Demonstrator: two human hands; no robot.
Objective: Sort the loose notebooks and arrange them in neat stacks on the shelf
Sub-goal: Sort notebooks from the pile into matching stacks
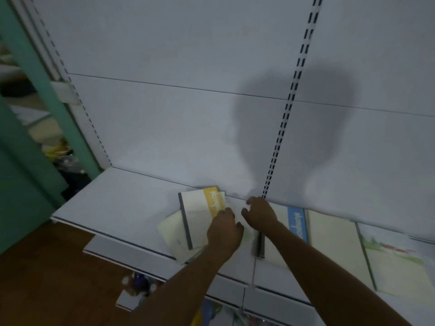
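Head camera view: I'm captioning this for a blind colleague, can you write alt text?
Two bare hands reach over a white shelf: the left hand rests on a skewed pile topped by a yellow-banded notebook, the right hand hovers open beside it. A blue-banded notebook and more notebooks lie to the right.

White shelf (122, 203) carries loose notebooks (200, 217) (some overlapping).
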